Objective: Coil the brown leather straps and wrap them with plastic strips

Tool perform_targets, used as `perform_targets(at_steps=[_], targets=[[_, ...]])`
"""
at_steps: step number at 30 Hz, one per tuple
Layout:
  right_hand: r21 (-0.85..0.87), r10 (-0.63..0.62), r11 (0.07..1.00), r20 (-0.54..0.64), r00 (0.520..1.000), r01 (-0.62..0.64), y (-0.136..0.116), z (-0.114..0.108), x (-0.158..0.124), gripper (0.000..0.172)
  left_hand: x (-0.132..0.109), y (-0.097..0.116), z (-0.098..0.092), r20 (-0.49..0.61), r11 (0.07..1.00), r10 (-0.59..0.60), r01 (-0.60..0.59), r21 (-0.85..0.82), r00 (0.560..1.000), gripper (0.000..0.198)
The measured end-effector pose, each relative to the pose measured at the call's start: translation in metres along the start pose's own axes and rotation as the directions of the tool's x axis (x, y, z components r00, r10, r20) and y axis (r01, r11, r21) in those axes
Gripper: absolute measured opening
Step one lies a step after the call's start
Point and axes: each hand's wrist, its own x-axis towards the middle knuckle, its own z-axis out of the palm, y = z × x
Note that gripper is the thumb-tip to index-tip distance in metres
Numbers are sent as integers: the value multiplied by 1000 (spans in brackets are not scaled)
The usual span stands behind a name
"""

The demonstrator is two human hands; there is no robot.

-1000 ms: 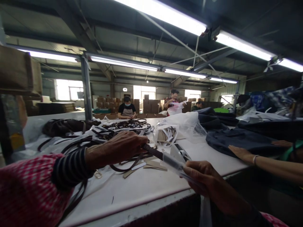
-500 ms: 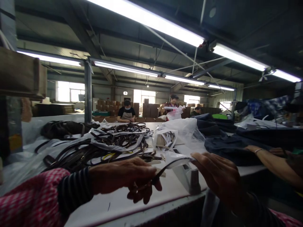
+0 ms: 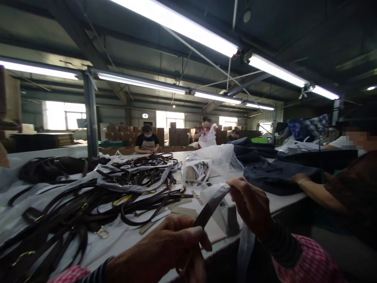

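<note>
A dark brown strap [image 3: 208,210] runs slantwise between my two hands above the table edge. My left hand [image 3: 167,243] pinches its lower end between thumb and fingers. At the upper end my right hand [image 3: 250,202] closes on the strap, where whitish translucent plastic film [image 3: 216,192] covers it. More film [image 3: 246,239] hangs below my right hand, past the table edge. Left of my hands lies a large heap of dark straps [image 3: 97,202] with brass-coloured metal fittings, and a metal clasp [image 3: 102,232] shows at its near side.
A plastic bag of pale strips [image 3: 198,171] stands on the white table [image 3: 216,230]. Near my right hand is a grey block-like object [image 3: 232,220]. Dark fabric [image 3: 271,177] lies at the right, under a co-worker's hand [image 3: 303,179]. Other people work farther back. A metal post [image 3: 90,114] rises at left.
The view has shifted right and downward. The strap now shows its broad face and tilts more steeply. My left hand has come lower and nearer; both hands still grip the strap.
</note>
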Motion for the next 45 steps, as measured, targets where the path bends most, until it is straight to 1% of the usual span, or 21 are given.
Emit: perform_targets(at_steps=[2, 4, 7, 10, 12, 13, 14, 16, 18, 21, 23, 25, 28, 30, 35, 37, 39, 41, 42, 43, 45], targets=[[133, 210, 968, 34, 977, -213, -13, 14, -6, 14, -2, 18, 8, 43, 994, 112, -112, 12, 993, 30], [304, 402, 856, 118, 908, -419, -35, 33, -12, 21, 0, 36, 13, 24, 963, 266, -267, 31, 964, 28], [534, 619, 534, 280, 734, -655, -72, 62, -18, 40, 15, 49, 17, -157, 890, 455, -445, 98, 877, 25], [652, 683, 146, 478, 553, -744, -98, 86, -18, 55, 33, 40, 14, -335, 834, 551, -489, 255, 764, 26], [684, 650, -33, 569, 505, -729, -103, 96, -17, 53, 40, 28, 7, -363, 763, 635, -480, 433, 682, 26], [695, 624, -82, 595, 507, -714, -102, 100, -17, 52, 41, 23, 3, -305, 685, 691, -459, 566, 655, 26], [700, 593, -112, 617, 518, -706, -100, 103, -18, 52, 41, 18, -3, -199, 570, 732, -426, 703, 652, 26], [694, 529, -120, 649, 546, -709, -94, 105, -21, 53, 37, 12, -16, 55, 290, 716, -368, 883, 696, 27], [677, 491, -102, 671, 556, -729, -90, 102, -26, 58, 33, 9, -29, 255, 18, 613, -336, 942, 748, 28], [586, 446, -55, 739, 505, -809, -88, 90, -31, 59, 29, 8, -46, 454, -333, 437, -329, 883, 776, 30], [508, 390, -46, 802, 453, -860, -88, 80, -33, 55, 26, 7, -51, 531, -472, 313, -357, 806, 787, 30], [451, 326, -96, 857, 400, -888, -87, 70, -34, 46, 22, 7, -54, 549, -495, 240, -386, 778, 800, 29], [369, 296, -178, 904, 308, -912, -80, 56, -34, 34, 9, 10, -56, 507, -467, 190, -377, 800, 841, 30], [339, 309, -168, 910, 277, -926, -72, 46, -36, 33, -1, 11, -58, 444, -424, 174, -340, 840, 879, 31], [301, 316, -91, 913, 259, -949, -44, 24, -37, 34, -19, 3, -58, 264, -247, 183, -216, 945, 947, 40], [290, 306, -36, 914, 266, -956, -31, 20, -36, 34, -20, -3, -51, 119, -86, 179, -105, 991, 977, 44], [326, 335, 54, 884, 325, -944, -19, 21, -36, 33, -19, -10, -41, -56, 230, 156, 19, 973, 986, 48], [382, 400, 192, 811, 427, -904, -14, 28, -39, 30, -16, -15, -30, -177, 617, 66, 99, 781, 982, 49], [399, 443, 280, 753, 487, -873, -15, 33, -42, 29, -13, -17, -24, -202, 767, 6, 125, 630, 979, 49], [408, 486, 369, 681, 547, -835, -20, 38, -45, 28, -10, -18, -18, -213, 868, -42, 142, 476, 976, 49], [426, 569, 487, 506, 648, -762, -38, 50, -54, 26, -3, -18, -8, -238, 964, -55, 114, 241, 970, 49]])
